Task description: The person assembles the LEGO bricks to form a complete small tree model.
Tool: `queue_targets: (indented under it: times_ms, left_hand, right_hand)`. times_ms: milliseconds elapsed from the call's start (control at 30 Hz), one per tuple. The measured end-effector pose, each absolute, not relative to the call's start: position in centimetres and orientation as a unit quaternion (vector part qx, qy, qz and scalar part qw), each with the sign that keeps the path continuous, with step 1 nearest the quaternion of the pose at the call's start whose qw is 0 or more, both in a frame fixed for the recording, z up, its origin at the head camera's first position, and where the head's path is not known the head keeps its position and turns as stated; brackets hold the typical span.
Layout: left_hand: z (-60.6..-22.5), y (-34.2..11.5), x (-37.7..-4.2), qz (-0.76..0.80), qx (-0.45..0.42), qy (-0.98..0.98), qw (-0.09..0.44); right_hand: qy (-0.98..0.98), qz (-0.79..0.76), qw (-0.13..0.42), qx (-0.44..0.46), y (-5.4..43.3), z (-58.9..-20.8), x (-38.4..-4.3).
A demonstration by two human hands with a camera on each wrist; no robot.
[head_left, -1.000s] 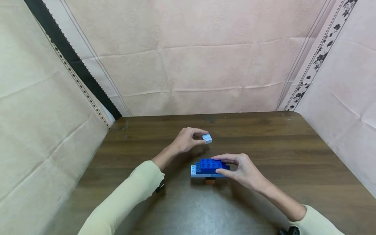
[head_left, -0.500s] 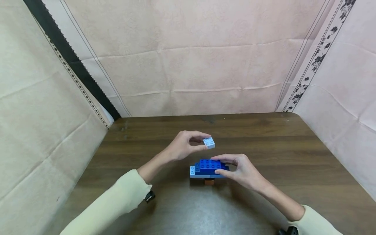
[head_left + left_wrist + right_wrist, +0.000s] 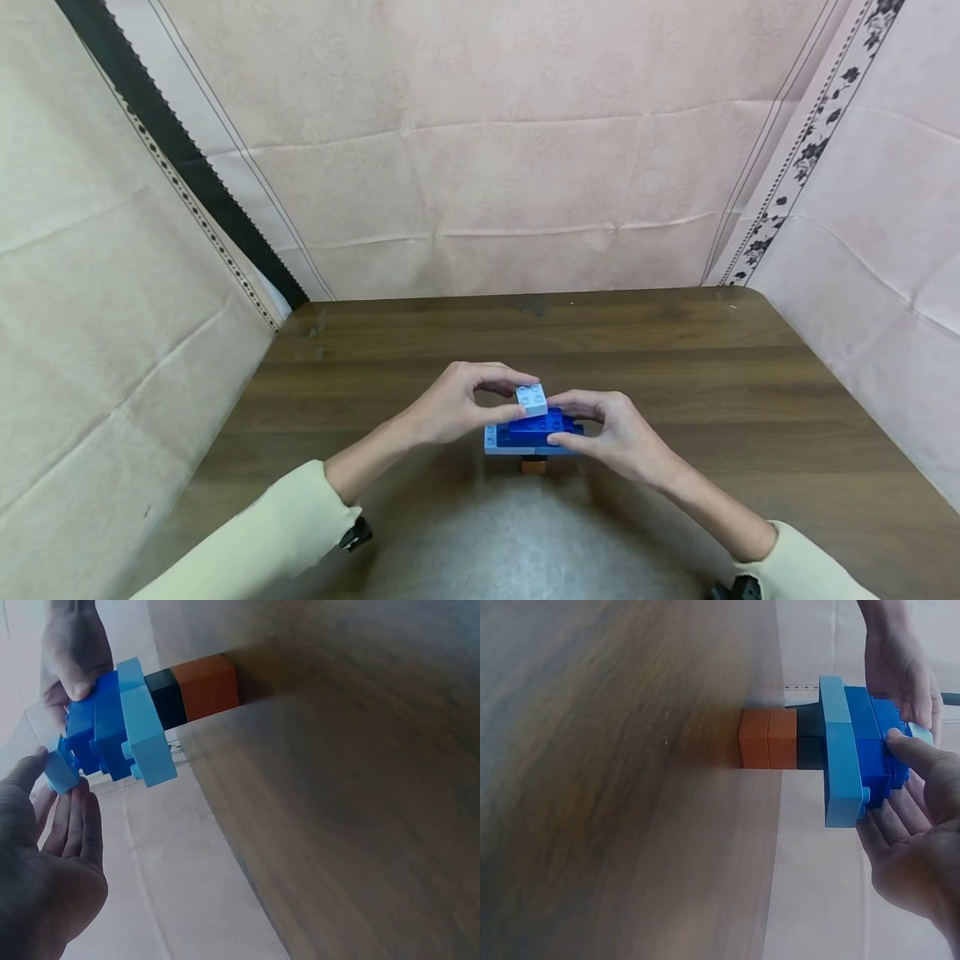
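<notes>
A light blue toy building brick (image 3: 532,400) with studs on top is pinched between the thumb and fingers of my left hand (image 3: 457,406). It sits right at the top of a stepped brick stack, over the dark blue bricks (image 3: 525,431). My right hand (image 3: 622,437) grips the dark blue layer from the right side, thumb in front and fingers behind. Beneath it runs a wider light blue layer (image 3: 842,772), then black bricks (image 3: 808,742) and orange bricks (image 3: 768,739) down on the table. In the left wrist view the pinched brick (image 3: 61,769) meets the uppermost dark blue brick.
The stack stands on a brown wood-grain table (image 3: 420,333). Pale cloth (image 3: 487,167) hangs behind the table's far edge and along both sides. A black device (image 3: 356,533) is strapped at the left wrist, below the sleeve cuff.
My left hand has come toward the person and down, bringing the light blue brick from behind the stack to its top. The right hand keeps its grip in place.
</notes>
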State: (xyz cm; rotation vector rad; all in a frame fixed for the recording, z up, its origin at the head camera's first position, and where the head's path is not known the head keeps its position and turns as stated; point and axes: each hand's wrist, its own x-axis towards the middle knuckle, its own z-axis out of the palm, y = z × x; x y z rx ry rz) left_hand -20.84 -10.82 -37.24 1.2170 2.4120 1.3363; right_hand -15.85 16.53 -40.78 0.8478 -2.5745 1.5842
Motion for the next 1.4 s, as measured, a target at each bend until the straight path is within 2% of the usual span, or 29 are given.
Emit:
queue_targets:
  times_ms: [267, 600, 1167, 1400]
  left_hand:
    - [-37.3, -10.7, -20.3, 0.445, 0.417, 0.788, 0.086]
    - [-37.6, -10.5, -20.2, 0.448, 0.427, 0.780, 0.091]
    - [-38.5, -10.3, -19.8, 0.434, 0.449, 0.780, 0.041]
    - [-39.8, -10.4, -19.3, 0.451, 0.433, 0.780, 0.030]
  right_hand:
    - [-0.823, 0.502, -0.004, 0.264, 16.5, -40.8, -15.8]
    - [-0.826, 0.499, -0.009, 0.263, 16.6, -40.8, -16.1]
    - [-0.819, 0.508, -0.011, 0.266, 16.7, -40.9, -16.0]
    - [-0.822, 0.502, -0.007, 0.267, 16.6, -41.1, -16.0]
